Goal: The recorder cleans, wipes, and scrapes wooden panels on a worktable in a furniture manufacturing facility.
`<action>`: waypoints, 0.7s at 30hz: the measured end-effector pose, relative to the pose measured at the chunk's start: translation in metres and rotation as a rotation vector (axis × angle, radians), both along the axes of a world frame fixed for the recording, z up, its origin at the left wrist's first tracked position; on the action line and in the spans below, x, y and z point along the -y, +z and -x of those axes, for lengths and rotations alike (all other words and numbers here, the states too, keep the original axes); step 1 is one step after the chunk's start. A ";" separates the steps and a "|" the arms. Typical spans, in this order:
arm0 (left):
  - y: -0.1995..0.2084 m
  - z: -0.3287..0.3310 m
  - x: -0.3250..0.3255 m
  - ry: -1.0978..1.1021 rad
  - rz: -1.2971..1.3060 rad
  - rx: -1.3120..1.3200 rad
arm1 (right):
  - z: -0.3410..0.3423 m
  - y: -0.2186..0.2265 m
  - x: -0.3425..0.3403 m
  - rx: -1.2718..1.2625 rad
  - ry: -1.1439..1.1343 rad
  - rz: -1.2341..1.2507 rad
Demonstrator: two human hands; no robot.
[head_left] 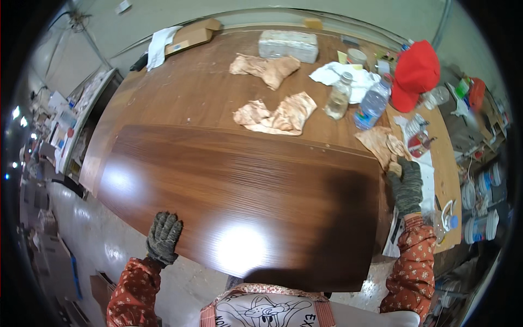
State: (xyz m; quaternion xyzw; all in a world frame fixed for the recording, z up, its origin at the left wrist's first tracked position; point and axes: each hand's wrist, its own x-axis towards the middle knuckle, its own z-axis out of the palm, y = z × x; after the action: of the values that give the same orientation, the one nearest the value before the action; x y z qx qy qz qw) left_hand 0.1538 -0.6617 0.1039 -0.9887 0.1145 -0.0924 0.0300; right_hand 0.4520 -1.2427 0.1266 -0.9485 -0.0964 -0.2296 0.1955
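Observation:
A dark brown wood-grain panel (229,163) lies flat on the table in front of me, with bright glare spots and a shadow across its right part. My left hand (164,237), in a grey knit glove, rests on its near left edge, fingers laid over the surface. Just beyond the panel's right edge, my right hand (408,188), gloved alike, pinches a small tan block (395,168). A crumpled tan cloth (380,143) touches or lies against that block; the exact contact is hard to make out.
Behind the panel lie two more tan cloths (280,115), a plastic-wrapped block (288,46) and a cardboard box (192,38). Two bottles (373,102), a red cap (416,75) and a white cloth (332,75) crowd the back right. A clear jug (445,223) stands near my right forearm.

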 end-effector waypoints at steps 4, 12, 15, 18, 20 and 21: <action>-0.007 0.007 -0.002 -0.053 0.030 -0.004 | -0.012 0.012 0.015 -0.108 -0.309 0.362; -0.004 0.003 -0.003 -0.053 0.031 0.059 | -0.059 0.019 -0.008 -0.200 -0.208 0.249; -0.004 -0.001 -0.006 -0.060 0.009 0.045 | -0.086 -0.021 -0.015 -0.312 -0.315 0.274; -0.011 0.003 -0.009 -0.052 -0.036 0.018 | -0.093 -0.030 -0.019 -0.444 -0.530 0.508; -0.009 0.005 -0.010 -0.062 -0.028 -0.024 | -0.086 -0.025 0.003 0.015 -0.403 0.209; -0.008 0.007 -0.011 -0.050 -0.023 -0.025 | -0.089 -0.019 0.016 0.103 -0.276 0.017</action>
State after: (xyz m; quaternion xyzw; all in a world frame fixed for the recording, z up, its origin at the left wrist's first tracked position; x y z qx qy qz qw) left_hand 0.1469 -0.6511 0.0956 -0.9861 0.1407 -0.0795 0.0378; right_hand 0.5412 -1.2586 0.1075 -0.9414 0.0230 -0.3018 0.1489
